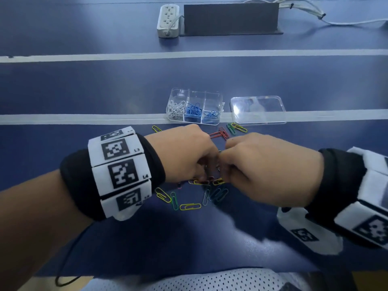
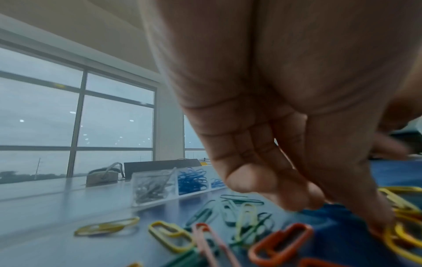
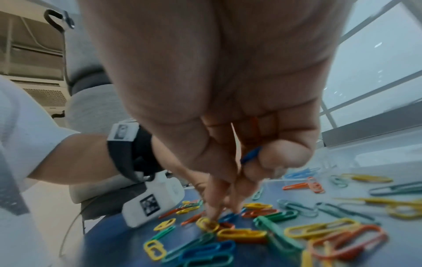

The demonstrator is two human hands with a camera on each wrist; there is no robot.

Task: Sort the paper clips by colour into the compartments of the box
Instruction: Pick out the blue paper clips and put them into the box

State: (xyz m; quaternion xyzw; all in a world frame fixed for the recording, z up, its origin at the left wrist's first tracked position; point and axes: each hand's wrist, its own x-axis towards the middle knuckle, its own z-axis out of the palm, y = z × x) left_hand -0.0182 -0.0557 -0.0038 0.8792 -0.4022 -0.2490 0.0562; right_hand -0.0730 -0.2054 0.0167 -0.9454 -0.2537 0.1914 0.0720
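Both hands meet over the loose paper clips on the blue tabletop: the left hand fingers curled down among them, the right hand pinching a blue clip. Beyond stands the clear box, its lid beside it; big windows behind.

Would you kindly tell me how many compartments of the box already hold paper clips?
3: white clips in the left one, blue clips in the middle one, a few more blue clips in the right one. The rest of the box looks empty, though glare may hide something.
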